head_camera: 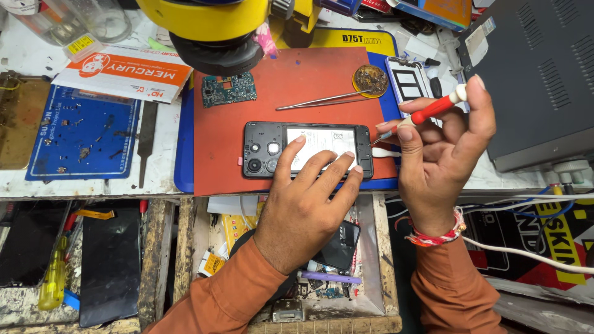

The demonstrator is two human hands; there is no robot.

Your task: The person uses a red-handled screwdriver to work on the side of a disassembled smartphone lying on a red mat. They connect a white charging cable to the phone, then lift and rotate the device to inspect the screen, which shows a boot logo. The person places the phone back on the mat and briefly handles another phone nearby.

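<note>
Here left hand [307, 201] flat, fingers spread, pressing opened phone [307, 149] on red mat [297, 93] of surface. Right hand [440, 151] grasping red screwdriver [427, 113], tip near phone's right end. Risk: tip slips, scratches exposed parts; phone shifts if pressing weakens.

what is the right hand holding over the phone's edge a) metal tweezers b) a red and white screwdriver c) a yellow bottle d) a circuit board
b: the right hand grips a red and white screwdriver, its tip aimed at the right end of the opened phone, which the left hand steadies; the tweezers lie untouched on the red mat.
</note>
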